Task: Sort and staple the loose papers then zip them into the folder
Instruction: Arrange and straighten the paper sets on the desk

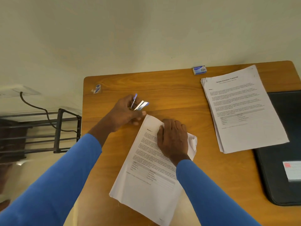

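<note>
A set of printed papers lies tilted on the wooden table, with its top right pages folded back. My right hand presses flat on its upper part. My left hand holds a small blue and silver stapler, hinged apart, just left of the papers' top corner. A thicker stack of printed papers rests at the right. A black zip folder with a white label lies at the far right edge, partly under that stack.
A small blue box of staples sits at the table's back edge. A scrap of clear and blue wrapper lies at the back left corner. A dark metal rack with a cable stands left of the table. A pale wall is behind.
</note>
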A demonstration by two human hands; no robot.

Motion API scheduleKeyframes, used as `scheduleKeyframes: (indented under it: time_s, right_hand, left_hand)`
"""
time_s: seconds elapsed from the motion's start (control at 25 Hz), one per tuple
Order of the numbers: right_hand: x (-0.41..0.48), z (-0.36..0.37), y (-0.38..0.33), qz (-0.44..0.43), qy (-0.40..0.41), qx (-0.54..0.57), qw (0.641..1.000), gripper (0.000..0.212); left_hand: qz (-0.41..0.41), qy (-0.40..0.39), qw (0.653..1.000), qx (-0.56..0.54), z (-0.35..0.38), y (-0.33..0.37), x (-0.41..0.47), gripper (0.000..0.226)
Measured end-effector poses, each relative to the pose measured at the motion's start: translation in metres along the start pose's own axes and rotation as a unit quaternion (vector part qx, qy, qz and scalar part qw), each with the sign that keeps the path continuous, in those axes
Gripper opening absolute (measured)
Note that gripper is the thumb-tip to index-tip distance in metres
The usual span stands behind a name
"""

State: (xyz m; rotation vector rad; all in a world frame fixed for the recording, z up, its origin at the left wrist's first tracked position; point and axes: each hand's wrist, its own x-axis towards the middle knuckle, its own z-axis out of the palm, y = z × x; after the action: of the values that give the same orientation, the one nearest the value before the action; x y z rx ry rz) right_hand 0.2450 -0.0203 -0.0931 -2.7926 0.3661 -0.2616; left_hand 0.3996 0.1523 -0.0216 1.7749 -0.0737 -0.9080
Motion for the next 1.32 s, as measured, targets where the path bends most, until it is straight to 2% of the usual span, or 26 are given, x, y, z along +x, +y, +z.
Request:
scheduleKeyframes:
  time_s: [0.12,0.24,0.36,0.44,0.52,0.6,0.68,0.72,0.8,0.88,0.92,0.96,1.04,1.08,1.12,1.2,1.32]
  right_hand:
    - [0.001,0.000,-0.001,-0.002,0.002,-0.011,1.000,0.019]
    - [0.000,0.001,-0.001,-0.002,-0.001,-0.008,1.000,0.020]
    - [0.000,0.000,-0.001,-0.001,-0.005,-0.005,1.000,0.021]
    - [0.001,0.000,-0.001,0.001,-0.008,-0.002,1.000,0.022]
    - [0.001,0.000,0.000,0.001,-0.009,-0.001,1.000,0.022]
    - [0.001,0.001,0.000,-0.001,-0.006,-0.003,1.000,0.022]
    - [0.001,0.001,0.000,-0.002,0.000,-0.001,1.000,0.021]
    - [0.001,0.001,0.000,-0.001,0.002,-0.002,1.000,0.020]
    - [0.001,0.002,0.000,-0.001,0.004,-0.002,1.000,0.020]
    - [0.000,0.002,0.001,0.000,0.004,0.005,1.000,0.019]
    - [0.000,0.002,0.001,0.000,0.003,0.008,1.000,0.019]
    - [0.000,0.003,0.001,0.001,0.003,0.010,1.000,0.020]
    - [0.000,0.003,0.001,0.000,0.003,0.012,1.000,0.020]
    - [0.000,0.003,0.001,0.001,0.003,0.012,1.000,0.021]
    - [0.000,0.002,0.001,0.002,0.003,0.012,1.000,0.020]
    - [0.000,0.002,0.001,0.005,0.001,0.013,1.000,0.020]
    - [0.000,0.001,0.001,0.001,0.000,0.014,1.000,0.019]
  left_hand:
    - [0.043,0.042,0.992,0.111,-0.003,-0.017,-0.009,0.033]
    - [0.096,0.030,0.968,0.230,-0.003,-0.028,-0.017,0.020]
    - [0.143,0.060,0.935,0.320,-0.003,-0.035,-0.021,0.024]
    - [0.128,0.078,0.929,0.337,-0.005,-0.036,-0.023,0.024]
    - [0.069,0.060,0.949,0.301,-0.007,-0.036,-0.024,0.018]
    - [-0.001,0.025,0.988,0.155,-0.008,-0.029,-0.028,0.022]
    - [-0.039,0.014,0.999,0.022,-0.007,-0.022,-0.033,0.034]
    - [-0.027,0.019,0.999,-0.006,-0.004,-0.021,-0.036,0.032]
    - [0.007,0.037,0.999,-0.039,0.002,-0.021,-0.041,0.011]
    - [0.022,0.061,0.997,-0.048,0.004,-0.025,-0.042,0.039]
    - [0.036,0.083,0.996,0.005,0.002,-0.029,-0.039,0.048]
    - [0.059,0.106,0.987,0.109,0.001,-0.032,-0.036,0.048]
    - [0.110,0.123,0.932,0.323,-0.002,-0.037,-0.030,0.035]
    - [0.129,0.107,0.912,0.374,-0.002,-0.037,-0.029,0.031]
    - [0.143,0.080,0.905,0.392,0.001,-0.035,-0.029,0.027]
    - [0.149,0.021,0.915,0.374,0.007,-0.031,-0.030,0.022]
    - [0.130,-0.048,0.928,0.347,0.011,-0.029,-0.032,0.050]
